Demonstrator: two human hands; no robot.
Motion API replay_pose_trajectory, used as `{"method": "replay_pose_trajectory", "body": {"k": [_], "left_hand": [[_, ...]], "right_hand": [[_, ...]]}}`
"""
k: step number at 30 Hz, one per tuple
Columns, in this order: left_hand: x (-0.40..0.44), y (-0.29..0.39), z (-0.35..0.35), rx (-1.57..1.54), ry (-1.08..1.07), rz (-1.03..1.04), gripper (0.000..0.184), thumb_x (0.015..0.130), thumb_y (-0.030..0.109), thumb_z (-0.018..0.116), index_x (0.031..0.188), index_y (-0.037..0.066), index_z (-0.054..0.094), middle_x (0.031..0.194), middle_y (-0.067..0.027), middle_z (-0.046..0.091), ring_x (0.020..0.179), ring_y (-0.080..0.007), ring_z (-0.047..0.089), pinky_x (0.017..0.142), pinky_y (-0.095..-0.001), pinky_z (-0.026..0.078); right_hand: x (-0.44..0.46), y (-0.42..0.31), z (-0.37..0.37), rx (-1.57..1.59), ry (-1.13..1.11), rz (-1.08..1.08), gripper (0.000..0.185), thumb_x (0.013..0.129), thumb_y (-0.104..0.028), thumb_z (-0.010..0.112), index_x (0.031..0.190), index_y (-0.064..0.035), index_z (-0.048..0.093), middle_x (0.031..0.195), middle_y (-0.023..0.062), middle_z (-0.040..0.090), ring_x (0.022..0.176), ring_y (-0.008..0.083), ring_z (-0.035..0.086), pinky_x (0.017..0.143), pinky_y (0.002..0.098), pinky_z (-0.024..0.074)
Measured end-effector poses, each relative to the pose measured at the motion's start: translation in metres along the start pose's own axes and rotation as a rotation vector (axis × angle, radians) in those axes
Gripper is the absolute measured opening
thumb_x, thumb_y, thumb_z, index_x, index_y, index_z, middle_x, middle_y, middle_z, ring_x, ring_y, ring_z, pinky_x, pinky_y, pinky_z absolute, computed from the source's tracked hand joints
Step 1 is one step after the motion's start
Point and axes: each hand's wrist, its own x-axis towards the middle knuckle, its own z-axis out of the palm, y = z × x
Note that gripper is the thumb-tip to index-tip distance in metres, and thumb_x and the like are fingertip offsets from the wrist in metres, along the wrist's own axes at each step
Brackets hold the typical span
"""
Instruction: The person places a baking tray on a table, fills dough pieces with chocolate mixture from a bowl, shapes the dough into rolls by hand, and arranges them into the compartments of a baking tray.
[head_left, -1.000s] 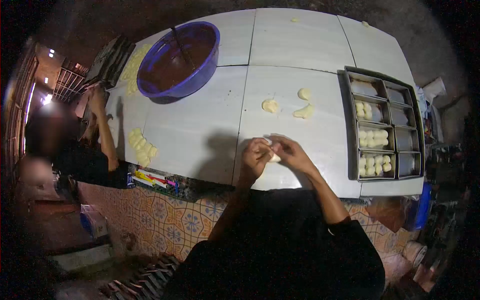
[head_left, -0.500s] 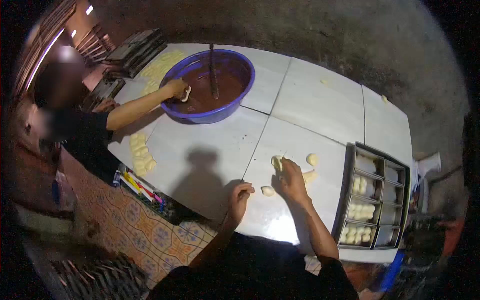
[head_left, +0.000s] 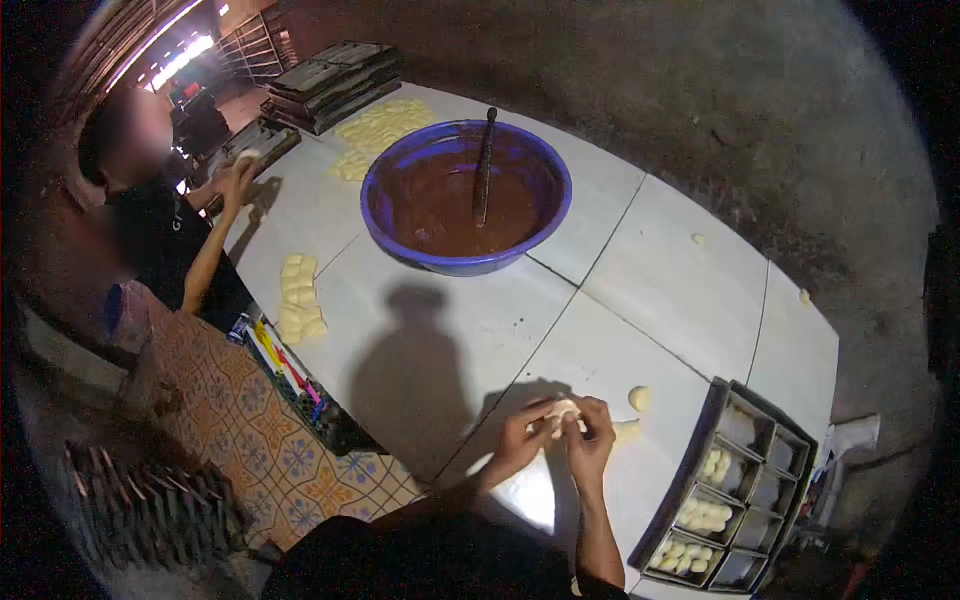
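Note:
My left hand [head_left: 529, 436] and my right hand [head_left: 592, 438] meet above the white tiled table [head_left: 440, 330]. Between them is a small piece of pale dough [head_left: 564, 409], pinched by the fingers of both. A round dough ball [head_left: 640, 398] lies just beyond my right hand. Beside that hand, partly covered by it, is a flatter dough piece [head_left: 627, 431].
A divided metal baking tin [head_left: 722, 500] at the right holds dough balls in several compartments. Farther back stands a purple basin [head_left: 468, 265] of brown filling with a long-handled tool [head_left: 485, 170]. At the left, a co-worker [head_left: 165, 235] handles dough near dough rows [head_left: 299, 300].
My hands have come together on the dough; before, they were apart, with the right one at a dough piece. The co-worker's hand has left the basin. The view has shifted.

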Motion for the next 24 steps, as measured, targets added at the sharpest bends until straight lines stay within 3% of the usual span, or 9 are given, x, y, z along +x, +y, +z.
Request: {"method": "replay_pose_trajectory", "body": {"k": [3,8,11,14,15,18,19,20,24], "left_hand": [[0.001,0.022,0.014,0.054,0.111,-0.117,0.023,0.085,0.008,0.066,0.103,-0.005,0.065,0.097,-0.0093,0.066,0.090,-0.0118,0.060,0.073,-0.0244,0.050],[0.013,0.067,0.009,0.234,-0.113,-0.269,0.021,0.082,0.009,0.069,0.100,-0.001,0.068,0.087,-0.0056,0.067,0.070,-0.0079,0.060,0.064,-0.0241,0.048],[0.011,-0.011,0.011,-1.100,-0.180,-0.583,0.041,0.085,0.030,0.065,0.112,-0.001,0.063,0.101,-0.0089,0.064,0.092,-0.0149,0.059,0.081,-0.0316,0.047],[0.031,-0.012,0.003,-1.622,-0.552,-0.605,0.077,0.084,0.059,0.054,0.130,-0.002,0.048,0.115,-0.0142,0.056,0.111,-0.0250,0.050,0.098,-0.0391,0.038],[0.046,-0.002,0.002,-1.564,-0.671,-0.496,0.094,0.078,0.070,0.049,0.136,-0.003,0.036,0.126,-0.0191,0.048,0.116,-0.0286,0.046,0.102,-0.0411,0.035],[0.117,0.010,-0.028,-0.998,-0.625,-0.377,0.116,0.068,0.085,0.043,0.139,-0.006,0.026,0.141,-0.0238,0.036,0.129,-0.0348,0.037,0.108,-0.0469,0.027],[0.146,0.073,-0.024,-0.708,-0.088,-0.536,0.104,0.078,0.080,0.032,0.136,-0.007,0.032,0.137,-0.0228,0.042,0.124,-0.0342,0.044,0.105,-0.0470,0.033],[0.190,0.062,-0.057,-0.635,-0.407,-0.177,0.094,0.086,0.073,0.025,0.133,-0.007,0.038,0.129,-0.0222,0.050,0.115,-0.0322,0.052,0.097,-0.0462,0.042],[0.307,0.120,-0.133,0.492,-0.128,-0.216,0.081,0.092,0.065,0.027,0.127,-0.003,0.050,0.112,-0.0180,0.059,0.101,-0.0274,0.057,0.088,-0.0364,0.045]], "right_hand": [[-0.006,0.011,0.000,0.046,0.044,0.127,0.028,0.090,-0.022,0.059,0.099,0.0047,0.061,0.095,0.0065,0.053,0.086,0.0160,0.053,0.074,0.0270,0.0444],[0.024,-0.015,-0.013,0.123,-0.014,-0.069,0.050,0.095,-0.047,0.044,0.109,-0.0023,0.060,0.126,0.0125,0.041,0.110,0.0234,0.051,0.083,0.0313,0.0463],[0.012,-0.005,0.004,0.258,-0.166,0.026,0.050,0.087,-0.049,0.057,0.108,-0.0037,0.061,0.130,0.0130,0.045,0.120,0.0226,0.043,0.100,0.0366,0.0358],[0.031,-0.005,-0.004,0.343,-0.178,0.023,0.054,0.082,-0.047,0.064,0.116,-0.0053,0.057,0.133,0.0114,0.044,0.123,0.0220,0.041,0.103,0.0360,0.0325],[0.035,-0.006,-0.008,0.275,-0.213,0.164,0.108,0.068,-0.074,0.061,0.143,-0.0026,0.029,0.139,0.0153,0.040,0.127,0.0295,0.039,0.104,0.0387,0.0315],[0.045,-0.006,-0.006,0.940,-0.227,0.144,0.058,0.089,-0.023,0.053,0.141,-0.0092,0.031,0.132,0.0114,0.046,0.123,0.0276,0.044,0.099,0.0401,0.0405],[0.046,0.002,-0.005,1.180,-0.269,0.051,0.047,0.095,-0.008,0.047,0.139,-0.0110,0.032,0.129,0.0109,0.050,0.119,0.0283,0.048,0.096,0.0418,0.0440],[0.046,0.001,-0.006,1.058,-0.233,0.085,0.042,0.096,-0.012,0.046,0.137,-0.0115,0.036,0.130,0.0118,0.050,0.115,0.0300,0.050,0.093,0.0447,0.0437],[0.036,0.001,-0.005,0.829,-0.142,0.259,0.083,0.079,-0.046,0.062,0.144,-0.0093,0.025,0.139,0.0062,0.038,0.112,0.0174,0.050,0.080,0.0299,0.0477]]}}
